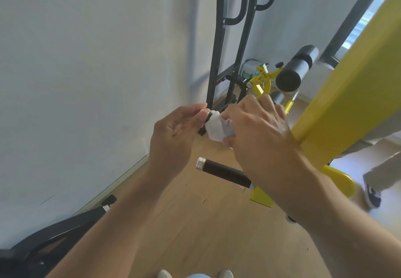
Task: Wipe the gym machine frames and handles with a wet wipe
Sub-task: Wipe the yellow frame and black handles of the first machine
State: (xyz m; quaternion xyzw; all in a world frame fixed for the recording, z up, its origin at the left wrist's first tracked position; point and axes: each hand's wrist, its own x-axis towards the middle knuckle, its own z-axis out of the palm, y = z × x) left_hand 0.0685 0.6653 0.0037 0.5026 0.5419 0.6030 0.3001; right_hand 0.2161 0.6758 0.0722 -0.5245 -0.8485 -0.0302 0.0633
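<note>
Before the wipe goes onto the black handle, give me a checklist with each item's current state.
1. Wet wipe in hand: ok, bunched up and pinched between the left hand and the right hand.
2. Wipe folded to a clean face: cannot tell, it is crumpled and partly hidden by fingers.
3. Black handle reachable: ok, it sticks out bare just below the hands, nothing covering the grip.
4. A hand free to steady the machine: not ok, both are busy with the wipe.
5. Yellow frame clear for wiping: ok, only the right forearm crosses in front.
6. Space nearby: not ok, another person's leg is at the right.
</note>
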